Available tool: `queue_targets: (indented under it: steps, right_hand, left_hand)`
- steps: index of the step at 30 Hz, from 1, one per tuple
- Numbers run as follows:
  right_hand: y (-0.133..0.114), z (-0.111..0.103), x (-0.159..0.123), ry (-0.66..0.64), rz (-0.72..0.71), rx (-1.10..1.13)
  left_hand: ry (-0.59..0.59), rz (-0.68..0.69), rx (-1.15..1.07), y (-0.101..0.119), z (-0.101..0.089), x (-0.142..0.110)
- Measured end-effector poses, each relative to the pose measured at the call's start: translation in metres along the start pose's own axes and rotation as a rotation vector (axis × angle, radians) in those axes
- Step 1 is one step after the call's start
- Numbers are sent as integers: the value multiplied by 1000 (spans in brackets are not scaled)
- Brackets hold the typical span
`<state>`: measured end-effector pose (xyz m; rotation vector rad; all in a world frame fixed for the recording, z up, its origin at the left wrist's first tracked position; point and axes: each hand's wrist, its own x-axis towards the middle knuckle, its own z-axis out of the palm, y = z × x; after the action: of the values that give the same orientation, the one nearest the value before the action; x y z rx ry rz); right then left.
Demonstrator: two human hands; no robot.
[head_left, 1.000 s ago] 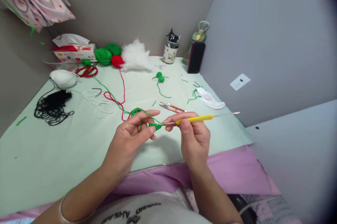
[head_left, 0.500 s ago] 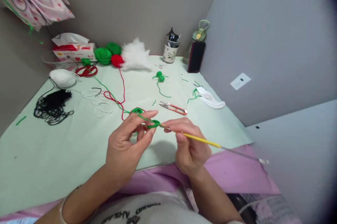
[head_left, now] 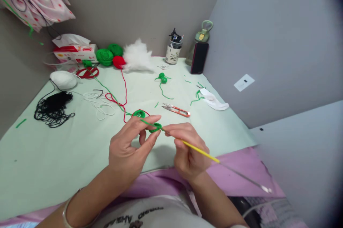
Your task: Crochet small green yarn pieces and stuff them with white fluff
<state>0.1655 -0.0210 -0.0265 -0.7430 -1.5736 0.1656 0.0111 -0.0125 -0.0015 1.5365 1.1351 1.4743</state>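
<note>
Between thumb and fingers, my left hand (head_left: pixel 131 142) pinches a small green crochet piece (head_left: pixel 155 128). Green yarn runs over its raised index finger to the piece. My right hand (head_left: pixel 190 151) is closed around a crochet hook (head_left: pixel 200 151) with a yellow handle; the near tip meets the piece at its right edge, partly hidden by my fingers. The hook's other metal end points down to the right. Just behind my left hand lies a green crocheted ring-like piece (head_left: pixel 139 113) with red yarn beside it. Orange-handled thread snips (head_left: pixel 177 110) rest beyond my right hand.
At the back stand a tissue box (head_left: pixel 76 53), green yarn balls (head_left: pixel 104 57), a red yarn ball (head_left: pixel 118 62), white stuffing (head_left: pixel 138 56), a pen cup (head_left: pixel 173 52) and a phone (head_left: pixel 199 58) against a bottle. Black yarn (head_left: pixel 53 108) lies left; walls close in behind and right.
My right hand has turned the hook, so its far end swung from pointing right to down and right. The green piece has tilted in my left fingers, showing a rounder rim.
</note>
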Motion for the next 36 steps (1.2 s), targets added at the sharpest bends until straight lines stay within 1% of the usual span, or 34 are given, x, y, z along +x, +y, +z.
queue_targets:
  steps: [2, 3, 5, 8, 10, 12, 14, 16, 18, 20, 24, 26, 28, 30, 31, 33, 36]
  right_hand:
    - [-1, 0, 0, -3, -34, -13]
    - [-2, 1, 0, 0, -24, 0]
    - [-3, 3, 2, 29, 74, 76]
    - [-4, 7, 5, 106, 299, 238]
    - [-4, 10, 5, 153, 338, 285]
    - [-3, 12, 2, 181, 278, 254]
    - [-1, 12, -2, 152, 173, 189]
    - [2, 11, -6, 105, 86, 149]
    - [5, 10, -7, 88, 61, 131]
    - [6, 10, -5, 98, 74, 112]
    - [2, 6, -1, 75, 47, 60]
    - [0, 4, -1, 9, -10, -14]
    - [-1, 3, -4, -53, -125, -154]
    - [1, 4, -7, -89, -234, -292]
    - [2, 4, -8, -85, -260, -329]
    - [4, 4, -8, -82, -268, -376]
    - [5, 1, -6, -128, -282, -446]
  left_hand:
    - [24, -55, -22, 1, 0, -1]
    - [33, -84, -39, 1, 0, -1]
    - [38, -107, -61, 1, -1, -2]
    - [26, -46, -65, 2, -1, -2]
    - [35, -63, -84, 2, -1, -1]
    - [36, -171, -137, 2, 0, 1]
    - [4, -283, -209, -1, -1, 3]
    - [-40, -323, -269, -6, -2, 5]
    - [-60, -328, -289, -10, -3, 7]
    - [-62, -330, -279, -12, -4, 8]
    - [-36, -303, -216, -8, -4, 8]
    - [1, -266, -173, -6, -4, 7]
    - [11, -271, -188, -6, -3, 6]
    - [-30, -347, -293, -7, -1, 5]
    - [-59, -397, -365, -7, 0, 5]
    - [-103, -477, -494, -6, 1, 5]
    - [-159, -569, -611, -2, 0, 8]
